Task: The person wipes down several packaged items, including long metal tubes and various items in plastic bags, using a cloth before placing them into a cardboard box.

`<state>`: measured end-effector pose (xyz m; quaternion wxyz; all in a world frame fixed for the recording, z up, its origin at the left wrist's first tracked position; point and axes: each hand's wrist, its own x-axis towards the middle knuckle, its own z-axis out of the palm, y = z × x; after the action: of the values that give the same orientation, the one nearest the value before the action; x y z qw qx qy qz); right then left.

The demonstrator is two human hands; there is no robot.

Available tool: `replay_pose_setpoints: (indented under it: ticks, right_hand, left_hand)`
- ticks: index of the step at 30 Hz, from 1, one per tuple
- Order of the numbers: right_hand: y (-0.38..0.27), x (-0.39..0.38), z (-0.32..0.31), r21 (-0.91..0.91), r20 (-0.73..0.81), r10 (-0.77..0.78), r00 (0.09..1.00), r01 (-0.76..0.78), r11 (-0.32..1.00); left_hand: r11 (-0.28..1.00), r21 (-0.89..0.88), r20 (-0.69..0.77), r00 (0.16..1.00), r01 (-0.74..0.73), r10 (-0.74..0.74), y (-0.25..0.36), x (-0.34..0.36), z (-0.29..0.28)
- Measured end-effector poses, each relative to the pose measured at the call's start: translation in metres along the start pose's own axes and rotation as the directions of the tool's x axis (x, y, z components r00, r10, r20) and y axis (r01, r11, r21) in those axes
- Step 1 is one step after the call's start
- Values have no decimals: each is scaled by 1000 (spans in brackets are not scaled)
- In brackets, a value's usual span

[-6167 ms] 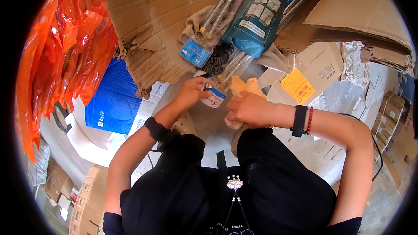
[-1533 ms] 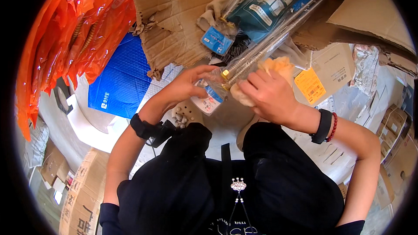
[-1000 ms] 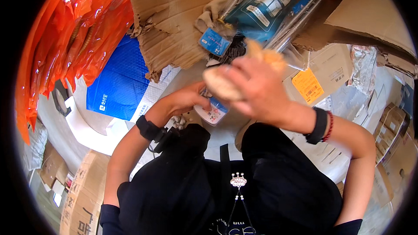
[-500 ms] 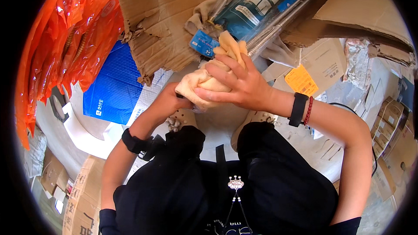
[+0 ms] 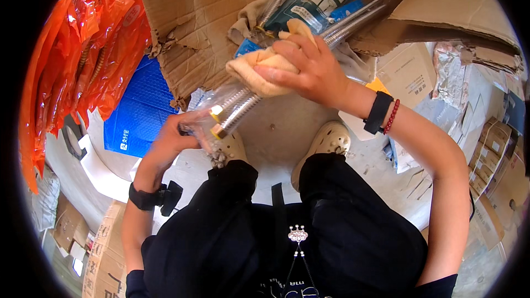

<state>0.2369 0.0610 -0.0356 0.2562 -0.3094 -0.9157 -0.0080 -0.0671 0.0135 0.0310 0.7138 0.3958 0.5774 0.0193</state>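
Silver ribbed hoses [image 5: 242, 111] w/ brass-coloured ends, inside a clear plastic bag [image 5: 227, 92], run diagonally from just left of ctr toward the upper right of the frame. L hand [image 5: 172, 135], left of ctr, grasps the bag's lower end. R hand [image 5: 314, 69], upper ctr, grips a bunched pale-yellow cloth [image 5: 262, 73] lying over the hoses; can't tell how hard it presses. At top ctr, a teal pkg [image 5: 317, 0] w/ white panels lies among torn cardboard [image 5: 193, 38]. Orange plastic bags [image 5: 88, 60] fill the upper left, w/ a blue mailer [image 5: 141, 110] just below. Near ctr, 2 cream clogs [image 5: 327, 143] stand on grey floor [image 5: 273, 127].
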Motion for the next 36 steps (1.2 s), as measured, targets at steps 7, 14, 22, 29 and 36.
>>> replay_pose_setpoints:
  ticks: [7, 14, 22, 29, 36]
  right_hand:
    - [24, -12, -6, -33, 182, 141, 973, -137, 990]
    - [40, -35, -8, -157, 324, 271, 906, -231, 960]
    - [47, -36, -6, -204, 277, 294, 915, -243, 948]
    - [28, -21, -14, -138, 469, 554, 687, -563, 815]
    - [-3, -20, -35, 130, 700, 545, 462, -832, 539]
  left_hand:
    - [999, 39, -15, 1000, 1, 0, -9, -20, -33]
    - [997, 55, 36, 997, 60, -63, -57, -34, -69]
    - [996, 6, -51, 995, 87, -87, -71, -37, -72]
    - [958, 216, -72, 981, 190, -178, -59, -27, -53]
    - [772, 635, -94, 993, 4, 72, -102, -17, -33]
